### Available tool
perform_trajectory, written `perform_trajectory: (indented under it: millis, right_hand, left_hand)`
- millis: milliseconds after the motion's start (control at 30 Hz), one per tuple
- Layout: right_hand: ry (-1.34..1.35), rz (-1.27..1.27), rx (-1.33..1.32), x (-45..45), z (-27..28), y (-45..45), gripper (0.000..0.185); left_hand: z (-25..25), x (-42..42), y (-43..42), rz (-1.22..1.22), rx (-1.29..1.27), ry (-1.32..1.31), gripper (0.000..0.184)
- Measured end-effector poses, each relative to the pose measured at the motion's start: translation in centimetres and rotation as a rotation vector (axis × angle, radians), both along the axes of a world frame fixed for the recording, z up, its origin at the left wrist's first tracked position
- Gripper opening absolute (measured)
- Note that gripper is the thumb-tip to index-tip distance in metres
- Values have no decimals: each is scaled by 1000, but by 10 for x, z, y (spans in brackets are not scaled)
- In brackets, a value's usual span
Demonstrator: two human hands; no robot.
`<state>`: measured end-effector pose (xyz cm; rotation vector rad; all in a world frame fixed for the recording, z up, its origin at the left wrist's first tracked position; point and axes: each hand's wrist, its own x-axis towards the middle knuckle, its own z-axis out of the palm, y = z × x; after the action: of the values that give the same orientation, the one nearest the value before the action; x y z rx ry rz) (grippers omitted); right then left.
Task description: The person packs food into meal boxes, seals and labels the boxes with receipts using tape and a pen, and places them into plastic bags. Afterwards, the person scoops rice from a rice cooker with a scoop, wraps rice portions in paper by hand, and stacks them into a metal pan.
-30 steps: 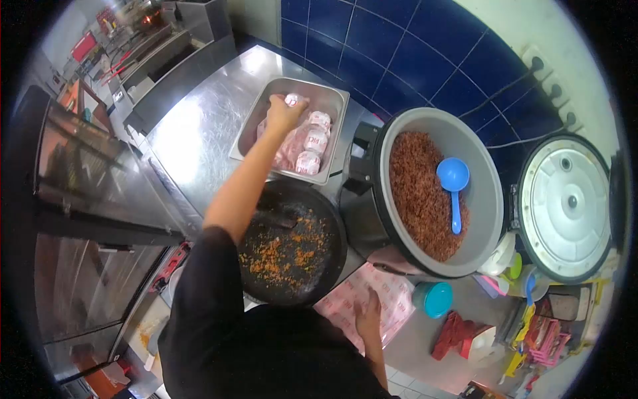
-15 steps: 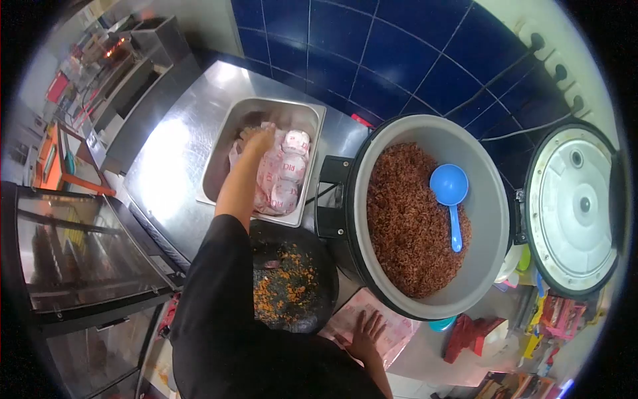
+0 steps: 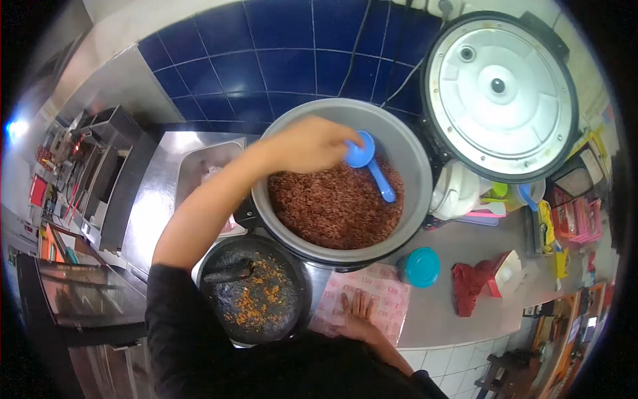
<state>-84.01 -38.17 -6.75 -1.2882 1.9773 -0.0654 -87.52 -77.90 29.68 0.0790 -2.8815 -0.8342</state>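
My left hand [image 3: 312, 145], blurred by motion, is over a big rice cooker pot [image 3: 417, 166] of reddish-brown rice [image 3: 325, 209]. Its fingertips overlap the bowl of a blue scoop [image 3: 380, 179] lying on the rice; whether they grip it is unclear. My right hand [image 3: 359, 316] rests flat, fingers spread, on pink-and-white printed wrapping paper [image 3: 392, 292] at the counter's front. Left of the paper is a dark stone mortar [image 3: 292, 292] with orange crumbs and a pestle [image 3: 229, 271]. My left forearm partly hides the metal pan [image 3: 189, 166] holding wrapped packets.
The cooker's lid [image 3: 498, 100] stands open at the right. A teal-lidded tub [image 3: 422, 267] sits beside the paper, with a dark red cloth [image 3: 465, 286] farther right. Several utensils and containers crowd the back right, and a glass-fronted cabinet [image 3: 86, 292] stands at the left.
My left hand has left the wrapped packets in the metal pan and moved right, over the rice cooker to the scoop. My right hand stays on the paper. The view has turned right.
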Motion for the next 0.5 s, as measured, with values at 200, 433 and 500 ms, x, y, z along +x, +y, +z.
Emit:
perform_trajectory:
  millis: [200,433,500]
  right_hand:
    - [-66,-41,-170,-7,-15,16,112]
    - [-158,17,-271,-15,-24,21,109]
    - [-161,45,-290,-16,-25,21,108]
  left_hand:
    - [-95,-144,42,-376,-292,-545,38]
    - [-109,-150,65,-159,-329,-639,45]
    - [-112,-144,74,-141,-332,-555,50]
